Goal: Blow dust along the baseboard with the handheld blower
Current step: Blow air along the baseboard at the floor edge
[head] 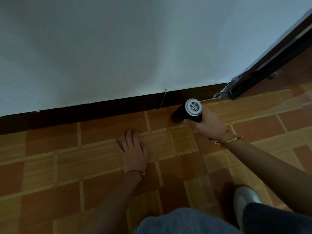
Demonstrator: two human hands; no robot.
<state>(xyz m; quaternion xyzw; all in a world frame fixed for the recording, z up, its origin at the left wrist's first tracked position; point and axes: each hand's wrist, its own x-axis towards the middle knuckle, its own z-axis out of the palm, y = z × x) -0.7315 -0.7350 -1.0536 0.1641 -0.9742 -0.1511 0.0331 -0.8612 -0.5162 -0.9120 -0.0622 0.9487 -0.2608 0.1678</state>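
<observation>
While the person was crouched close to the wall (118, 48), the handheld blower (189, 112) was held in the right hand (210, 126), whose fingers were closed around its grip. The black barrel was pointed down and to the left, and its nozzle was brought very near to the floor (101, 157), just beside the dark baseboard (101, 112). The round silver intake grille at the back of the blower was turned up toward the camera. The left hand (133, 149) was laid flat on the tiles, well apart from the blower, with the fingers spread and nothing grasped; it seemed to be used only for support. A gold bracelet (232, 141) was seen on the right wrist and a red string (135, 172) on the left one. A door frame (253, 68) was seen at the right end of the baseboard.

It was judged that the blowing step was already in hand, near the right end of the baseboard. Whether the blower was switched on could not be told. For the next move, the nozzle would need to be kept low and aimed at the joint between baseboard and floor, and to be carried slowly to the left along it, while the supporting hand would have to be shifted too
</observation>
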